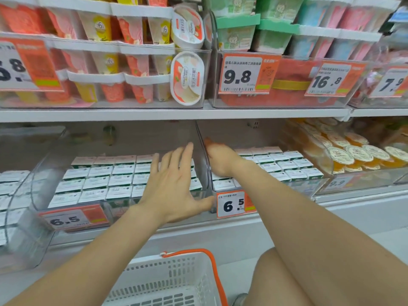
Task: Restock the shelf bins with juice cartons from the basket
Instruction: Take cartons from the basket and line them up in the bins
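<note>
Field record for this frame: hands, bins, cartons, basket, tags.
left hand: open, fingers spread over juice cartons in centre bin
right hand: reaching inside right bin; fingers unclear
juice cartons: packed rows in both bins, tops up
basket: white, orange handle, below the shelf; no cartons visible in it
price tags: 6.5 on both bins
</note>
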Available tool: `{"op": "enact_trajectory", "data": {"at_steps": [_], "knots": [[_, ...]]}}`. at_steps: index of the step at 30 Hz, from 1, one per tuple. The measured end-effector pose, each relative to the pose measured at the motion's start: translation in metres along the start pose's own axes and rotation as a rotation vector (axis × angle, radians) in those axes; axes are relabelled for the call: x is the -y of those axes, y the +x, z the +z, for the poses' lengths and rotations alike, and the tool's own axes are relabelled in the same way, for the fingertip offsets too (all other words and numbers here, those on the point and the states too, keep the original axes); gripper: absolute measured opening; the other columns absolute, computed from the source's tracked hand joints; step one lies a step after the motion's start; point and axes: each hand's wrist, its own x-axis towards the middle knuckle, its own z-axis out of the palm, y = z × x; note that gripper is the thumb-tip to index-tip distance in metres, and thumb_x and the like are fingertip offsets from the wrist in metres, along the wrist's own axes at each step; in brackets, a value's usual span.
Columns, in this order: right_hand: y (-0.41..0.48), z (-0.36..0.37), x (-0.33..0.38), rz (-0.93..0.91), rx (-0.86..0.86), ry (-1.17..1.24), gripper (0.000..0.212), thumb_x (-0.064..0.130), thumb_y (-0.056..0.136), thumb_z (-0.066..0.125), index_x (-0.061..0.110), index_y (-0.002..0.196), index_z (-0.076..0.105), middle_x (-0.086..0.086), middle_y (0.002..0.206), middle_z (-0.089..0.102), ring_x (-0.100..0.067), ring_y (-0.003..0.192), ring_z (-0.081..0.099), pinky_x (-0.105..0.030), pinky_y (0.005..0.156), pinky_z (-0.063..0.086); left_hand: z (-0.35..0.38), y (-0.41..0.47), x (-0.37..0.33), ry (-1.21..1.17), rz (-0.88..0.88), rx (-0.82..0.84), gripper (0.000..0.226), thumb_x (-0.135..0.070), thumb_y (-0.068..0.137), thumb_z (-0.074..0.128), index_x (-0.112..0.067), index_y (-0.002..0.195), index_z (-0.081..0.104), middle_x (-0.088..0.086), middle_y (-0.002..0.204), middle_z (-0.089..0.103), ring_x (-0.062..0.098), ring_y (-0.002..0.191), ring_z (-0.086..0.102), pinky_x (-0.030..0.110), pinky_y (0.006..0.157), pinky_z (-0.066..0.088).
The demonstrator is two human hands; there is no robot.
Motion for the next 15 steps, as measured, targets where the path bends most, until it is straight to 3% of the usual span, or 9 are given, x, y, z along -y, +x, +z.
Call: {"op": "enact_trajectory", "data": {"at_steps": [2,4,6,9,12,15], "knots": [[-0.006,0.0,-0.002,-0.028,-0.058,0.083,0.033,0.016,0.103,0.044,0.013,0.136,0.044,-0.02,0.114,0.069,-0.04,0.104,0.066,-0.043,0.081,0.053,-0.006,0.0,-0.013,-0.105,0.048,-0.091,0.114,-0.085,0.076,0.046,-0.022,0.166,0.012,0.001,0.166,0.026,0.025,0.151,0.028,0.056,0.127,0.014],[-0.017,-0.008,-0.016,-0.018,-0.172,0.154,0.034,0.022,0.105,0.041,0.017,0.136,0.053,-0.016,0.116,0.071,-0.036,0.104,0.066,-0.04,0.084,0.052,-0.007,0.003,-0.024,-0.138,0.076,-0.164,0.093,-0.076,0.085,0.047,-0.025,0.16,0.028,0.003,0.163,0.03,0.027,0.148,0.032,0.056,0.126,0.018],[-0.03,-0.021,-0.046,0.081,-0.35,0.125,0.04,0.024,0.098,0.041,0.018,0.13,0.065,-0.016,0.118,0.074,-0.039,0.106,0.068,-0.045,0.092,0.055,-0.004,0.008,-0.033,-0.117,0.087,-0.215,0.071,-0.066,0.093,0.047,-0.021,0.148,0.045,0.008,0.157,0.038,0.03,0.144,0.037,0.057,0.123,0.022],[-0.055,-0.033,-0.103,0.281,-0.51,-0.004,0.038,0.019,0.093,0.042,0.01,0.112,0.074,-0.019,0.108,0.075,-0.043,0.1,0.068,-0.048,0.091,0.056,0.001,0.021,-0.045,0.0,0.172,-0.244,0.045,-0.04,0.095,0.052,-0.013,0.132,0.057,0.011,0.148,0.048,0.033,0.146,0.038,0.057,0.123,0.023],[-0.066,-0.04,-0.137,0.317,-0.482,-0.132,0.052,0.029,0.085,0.033,0.01,0.116,0.071,-0.019,0.108,0.074,-0.042,0.101,0.066,-0.049,0.091,0.054,0.003,0.039,-0.063,0.111,0.312,-0.201,0.035,-0.03,0.093,0.053,-0.009,0.118,0.065,0.012,0.136,0.058,0.034,0.142,0.043,0.055,0.123,0.024],[-0.058,-0.044,-0.139,0.284,-0.35,-0.184,0.056,0.036,0.091,0.031,0.017,0.134,0.062,-0.019,0.122,0.07,-0.041,0.112,0.062,-0.048,0.101,0.047,0.004,0.054,-0.079,0.137,0.321,-0.109,0.044,-0.043,0.098,0.04,-0.011,0.115,0.066,0.01,0.125,0.063,0.033,0.129,0.052,0.056,0.121,0.026]]}}
